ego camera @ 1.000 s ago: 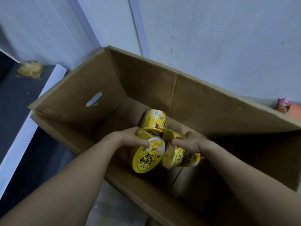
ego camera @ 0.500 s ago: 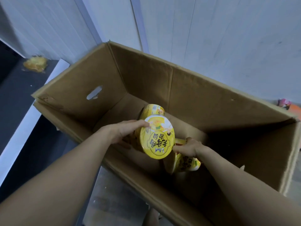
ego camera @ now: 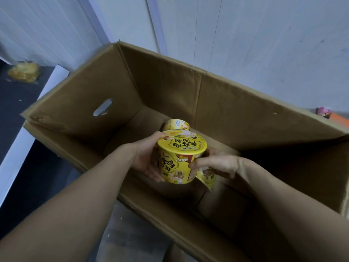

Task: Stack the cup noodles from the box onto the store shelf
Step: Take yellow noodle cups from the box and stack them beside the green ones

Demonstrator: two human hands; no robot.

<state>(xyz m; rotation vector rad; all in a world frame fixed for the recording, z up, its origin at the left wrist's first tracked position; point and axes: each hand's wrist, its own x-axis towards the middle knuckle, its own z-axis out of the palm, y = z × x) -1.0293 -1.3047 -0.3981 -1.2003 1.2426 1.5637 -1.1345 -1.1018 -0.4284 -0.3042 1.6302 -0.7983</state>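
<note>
- **Left hand** (ego camera: 149, 159): you have turned the upright cup (ego camera: 179, 157) lid-up and brought it higher and nearer to you. 0.5 s ago it was tipped, with its lid facing the camera. 1 s ago it lay low among the others. Fingers and thumb now wrap its left wall, with the palm by its base.
- **Right hand** (ego camera: 219, 165): this has come up too; 0.5 s ago it sat lower in the box. Fingers are curled round the 2nd cup (ego camera: 206, 179), which is mostly hidden under the hand. 1 fingertip touches the upright cup's right side.
- **Position:** both cups hang over the open box (ego camera: 245, 103), just beside each other. I cannot tell whether they touch.
- **3rd cup** (ego camera: 176, 124): it lies on the box floor behind them, in the same spot as before.
- **Task:** the pick looks done for 2 cups, and the carry to the shelf has not begun.
- **Shelf:** none is plainly in view. The dark ledge (ego camera: 15, 110) at your left may be it, but I cannot tell. A blurred yellow packet (ego camera: 23, 73) lies on it.
- **Watch:** your right-hand grip on the 2nd cup looks shallow.
</note>
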